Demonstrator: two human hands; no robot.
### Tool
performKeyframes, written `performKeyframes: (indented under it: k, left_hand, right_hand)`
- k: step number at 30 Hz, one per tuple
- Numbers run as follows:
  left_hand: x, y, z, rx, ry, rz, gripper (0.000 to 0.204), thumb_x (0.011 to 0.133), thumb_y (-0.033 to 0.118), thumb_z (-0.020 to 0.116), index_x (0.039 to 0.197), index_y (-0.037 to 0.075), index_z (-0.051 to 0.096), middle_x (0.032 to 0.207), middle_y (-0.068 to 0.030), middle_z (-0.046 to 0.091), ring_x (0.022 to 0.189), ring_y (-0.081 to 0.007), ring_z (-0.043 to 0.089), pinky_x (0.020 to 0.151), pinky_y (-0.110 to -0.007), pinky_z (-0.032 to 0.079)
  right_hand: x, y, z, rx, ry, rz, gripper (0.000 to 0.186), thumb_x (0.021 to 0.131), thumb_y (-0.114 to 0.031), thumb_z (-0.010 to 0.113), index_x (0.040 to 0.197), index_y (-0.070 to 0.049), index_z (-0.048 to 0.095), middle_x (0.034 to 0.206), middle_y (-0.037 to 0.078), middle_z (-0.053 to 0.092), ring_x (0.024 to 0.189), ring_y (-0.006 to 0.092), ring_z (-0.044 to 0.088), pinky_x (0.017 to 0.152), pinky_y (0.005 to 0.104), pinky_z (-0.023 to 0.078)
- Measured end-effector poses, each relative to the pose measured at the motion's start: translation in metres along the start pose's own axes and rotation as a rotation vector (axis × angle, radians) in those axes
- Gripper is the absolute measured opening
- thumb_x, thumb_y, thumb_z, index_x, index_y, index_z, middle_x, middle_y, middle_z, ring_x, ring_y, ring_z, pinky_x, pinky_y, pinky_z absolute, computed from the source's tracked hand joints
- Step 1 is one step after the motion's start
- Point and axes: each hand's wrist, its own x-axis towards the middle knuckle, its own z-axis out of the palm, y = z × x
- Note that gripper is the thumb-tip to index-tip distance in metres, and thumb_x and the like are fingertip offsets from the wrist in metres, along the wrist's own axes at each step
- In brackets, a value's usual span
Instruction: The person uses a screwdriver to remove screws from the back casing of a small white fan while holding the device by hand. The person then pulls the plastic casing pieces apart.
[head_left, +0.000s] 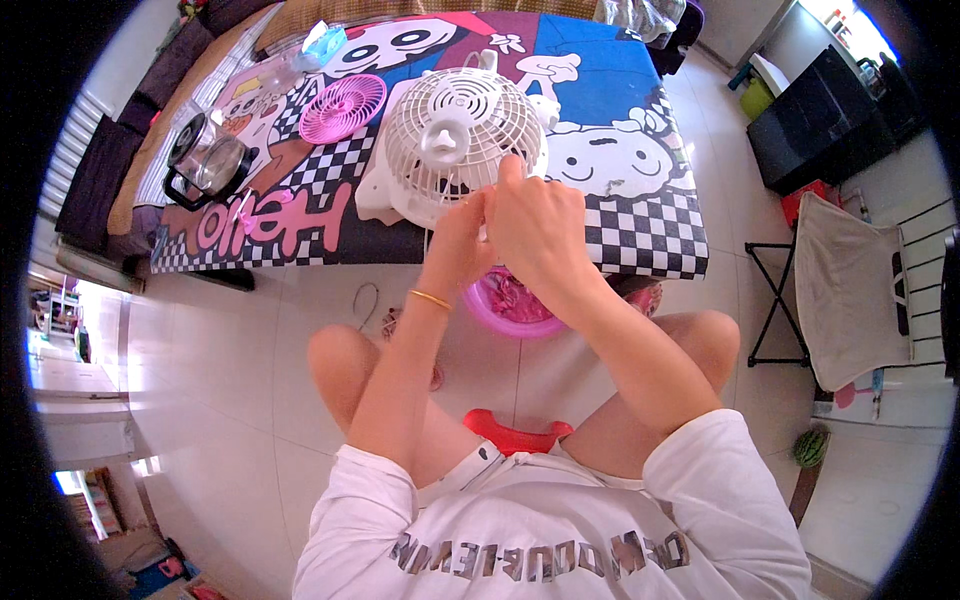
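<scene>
A white fan lies on the table with its round slatted cage facing up. Both of my hands are together at the cage's near edge. My left hand has its fingers closed, tucked beside the right one; whatever it pinches is hidden. My right hand is curled, its index finger raised against the slats. I cannot make out what the curled fingers grip. Left of the fan lies a pink round fan grille, apart from both hands.
The patterned tablecloth covers the table. A glass kettle and a blue tissue pack stand at its left. Between my knees, a pink basin is on the floor below the table edge. A folding chair stands to the right.
</scene>
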Motion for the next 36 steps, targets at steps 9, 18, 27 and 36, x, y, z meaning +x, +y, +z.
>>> performKeyframes:
  k: [9, 18, 27, 36]
  left_hand:
    - [-0.006, 0.017, 0.019, 0.085, 0.333, -0.144, 0.015, 0.084, 0.016, 0.058, 0.085, 0.001, 0.057, 0.073, -0.0126, 0.061, 0.065, -0.0230, 0.061, 0.058, -0.029, 0.046]
    - [-0.004, 0.015, 0.008, -0.080, 0.143, -0.172, 0.018, 0.086, 0.017, 0.055, 0.085, -0.001, 0.058, 0.068, -0.0159, 0.059, 0.060, -0.0281, 0.058, 0.055, -0.030, 0.043]
    - [0.007, 0.006, -0.020, -0.102, -0.180, -0.159, 0.010, 0.080, 0.003, 0.056, 0.087, -0.003, 0.056, 0.072, -0.0195, 0.057, 0.063, -0.0310, 0.056, 0.057, -0.032, 0.043]
    - [0.013, 0.006, -0.027, -0.156, -0.291, -0.115, 0.012, 0.084, 0.003, 0.053, 0.092, -0.005, 0.056, 0.072, -0.0187, 0.058, 0.061, -0.0243, 0.054, 0.060, -0.031, 0.043]
  right_hand:
    - [0.000, -0.001, 0.004, -0.050, 0.016, 0.030, 0.021, 0.081, -0.022, 0.055, 0.074, -0.004, 0.048, 0.050, 0.012, 0.057, 0.048, 0.0262, 0.061, 0.044, 0.0332, 0.047]
    - [-0.003, -0.001, -0.001, -0.075, 0.033, 0.035, 0.025, 0.083, -0.025, 0.054, 0.073, -0.003, 0.050, 0.050, 0.012, 0.057, 0.048, 0.0264, 0.061, 0.046, 0.0335, 0.047]
    - [-0.001, 0.005, -0.006, 0.006, 0.010, 0.015, 0.029, 0.083, -0.030, 0.056, 0.074, -0.003, 0.052, 0.052, 0.013, 0.057, 0.050, 0.0283, 0.060, 0.047, 0.0350, 0.047]
    - [0.009, 0.036, -0.019, 0.189, -0.010, -0.542, 0.020, 0.078, -0.015, 0.056, 0.091, -0.003, 0.045, 0.077, 0.011, 0.059, 0.073, 0.0271, 0.061, 0.058, 0.0359, 0.048]
